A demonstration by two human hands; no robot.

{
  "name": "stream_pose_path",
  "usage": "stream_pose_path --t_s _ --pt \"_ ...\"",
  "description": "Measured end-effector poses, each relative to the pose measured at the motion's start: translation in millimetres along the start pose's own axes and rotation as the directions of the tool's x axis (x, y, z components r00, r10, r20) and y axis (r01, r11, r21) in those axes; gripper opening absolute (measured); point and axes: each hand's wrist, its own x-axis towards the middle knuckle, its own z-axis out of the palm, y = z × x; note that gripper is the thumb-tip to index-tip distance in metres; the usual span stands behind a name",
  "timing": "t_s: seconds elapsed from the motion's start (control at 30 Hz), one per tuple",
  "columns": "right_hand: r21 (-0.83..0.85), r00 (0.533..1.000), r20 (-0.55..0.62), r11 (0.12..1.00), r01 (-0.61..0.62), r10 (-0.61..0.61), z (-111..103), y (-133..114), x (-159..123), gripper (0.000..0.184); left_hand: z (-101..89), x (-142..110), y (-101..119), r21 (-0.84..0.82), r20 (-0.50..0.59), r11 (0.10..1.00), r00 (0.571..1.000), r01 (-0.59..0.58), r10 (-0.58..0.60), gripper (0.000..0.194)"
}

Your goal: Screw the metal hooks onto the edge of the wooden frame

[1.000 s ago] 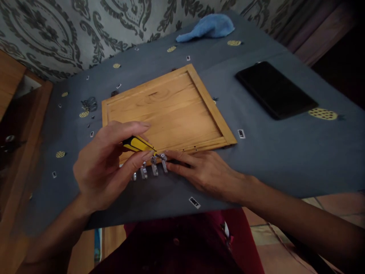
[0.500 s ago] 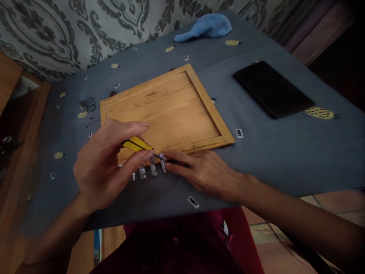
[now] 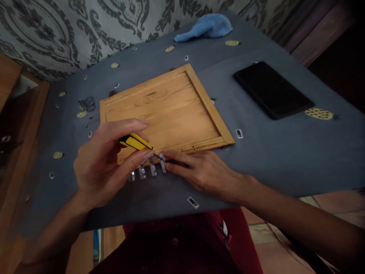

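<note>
My left hand [image 3: 104, 163] is closed around a small screwdriver [image 3: 134, 142] with a yellow and black handle. Its shaft slants down to the right, and the tip meets the screw of a silver metal hook [image 3: 162, 161]. That hook is the rightmost of several along the near edge of a framed wooden panel [image 3: 159, 110]. From the right, my right hand [image 3: 207, 173] pinches the same hook between fingertips, which rest against the panel's edge. My left fingers partly hide the panel's near left corner and the leftmost hooks.
A black tablet or large phone [image 3: 273, 89] lies on the blue-grey tablecloth [image 3: 265, 156] at the right. A blue cloth [image 3: 205, 27] sits at the back by the patterned wall. Small dark screws [image 3: 90, 117] lie left of the panel. A wooden cabinet [image 3: 31, 125] borders the left side.
The screwdriver handle has turned slightly within my left fingers, showing a different share of yellow and black. My right hand and the panel stay in place.
</note>
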Motion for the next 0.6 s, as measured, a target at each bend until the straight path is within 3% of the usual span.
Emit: stream_pose_path --t_s 0.17,0.6 --pt "-0.016 1.0 -0.016 1.0 0.0 0.0 2.0 -0.1 -1.4 0.046 -1.4 3.9 -0.1 -0.045 0.085 0.996 0.994 -0.07 0.074 0.054" --pt "0.015 1.0 0.014 1.0 0.012 -0.012 -0.2 1.3 -1.4 0.046 -0.5 -3.8 2.1 0.021 0.047 0.998 0.997 0.053 -0.054 0.051"
